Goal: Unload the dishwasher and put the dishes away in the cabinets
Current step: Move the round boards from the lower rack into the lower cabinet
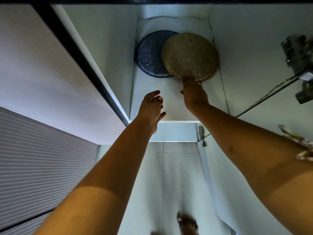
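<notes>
R hand (194,94) at tan plate (189,55) on cabinet shelf (172,106).
It overlaps dark blue plate (150,55) on its left; R fingertips hidden under near rim, grip unclear. L hand (151,107) near, fingers loose, holding nothing.

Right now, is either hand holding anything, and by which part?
The right hand touches the tan plate at its near rim, thumb clear; whether that is a true grip or just a push cannot be told. The left hand holds nothing.
</notes>
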Demonstrator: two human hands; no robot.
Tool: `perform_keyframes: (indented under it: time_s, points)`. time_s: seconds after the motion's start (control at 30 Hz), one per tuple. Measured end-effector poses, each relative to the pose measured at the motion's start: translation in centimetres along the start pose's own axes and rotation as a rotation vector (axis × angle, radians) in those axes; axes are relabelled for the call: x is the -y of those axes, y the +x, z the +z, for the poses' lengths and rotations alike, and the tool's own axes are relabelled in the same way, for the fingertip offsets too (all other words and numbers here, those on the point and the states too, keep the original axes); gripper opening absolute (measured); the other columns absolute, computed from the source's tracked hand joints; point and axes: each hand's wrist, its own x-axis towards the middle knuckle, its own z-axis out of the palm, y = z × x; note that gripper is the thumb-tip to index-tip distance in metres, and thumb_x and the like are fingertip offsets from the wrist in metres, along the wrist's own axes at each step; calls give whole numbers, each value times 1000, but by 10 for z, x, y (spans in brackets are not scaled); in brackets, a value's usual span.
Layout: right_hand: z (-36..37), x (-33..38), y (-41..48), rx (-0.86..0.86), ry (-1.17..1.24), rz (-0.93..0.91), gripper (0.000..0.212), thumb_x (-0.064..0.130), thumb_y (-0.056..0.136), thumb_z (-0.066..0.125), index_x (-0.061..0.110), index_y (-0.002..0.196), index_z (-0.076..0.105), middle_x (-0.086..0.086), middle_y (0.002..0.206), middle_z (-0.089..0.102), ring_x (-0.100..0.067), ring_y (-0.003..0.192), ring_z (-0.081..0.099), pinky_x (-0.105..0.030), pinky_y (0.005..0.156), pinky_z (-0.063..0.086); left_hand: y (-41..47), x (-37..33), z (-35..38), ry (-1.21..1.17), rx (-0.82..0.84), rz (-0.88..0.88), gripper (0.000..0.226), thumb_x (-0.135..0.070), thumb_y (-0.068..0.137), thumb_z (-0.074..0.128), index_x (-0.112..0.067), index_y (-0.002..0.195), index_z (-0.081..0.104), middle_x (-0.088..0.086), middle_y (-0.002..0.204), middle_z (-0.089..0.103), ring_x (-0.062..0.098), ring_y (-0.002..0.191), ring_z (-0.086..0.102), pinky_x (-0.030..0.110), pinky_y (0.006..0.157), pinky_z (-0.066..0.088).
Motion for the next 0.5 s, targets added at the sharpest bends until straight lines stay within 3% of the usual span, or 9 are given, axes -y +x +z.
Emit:
perform_keyframes:
  time_s: [0.2,0.33,0.5]
  points:
    - [-18,-3,18,150,-118,51,69,33,96,49,19,152,11,-13,154,20,-37,137,28,-49,97,42,0,5,-3,60,12,-33,37,-3,101,35,-16,135,43,5,135,50,20,127,47,29,89,46]
    - [-29,-4,22,237,-159,81,75,40,96,47,20,152,1,-13,157,12,-38,139,24,-50,99,41,-7,4,2,4,-35,-46,34,-4,101,33,-15,131,45,8,136,48,24,128,45,37,101,43]
    - [-26,-2,3,220,-131,76,75,33,98,44,21,152,-7,-7,160,-2,-36,140,25,-47,93,44,-10,13,4,13,-50,-44,36,-3,100,33,-16,133,44,6,133,50,20,120,48,36,99,44]
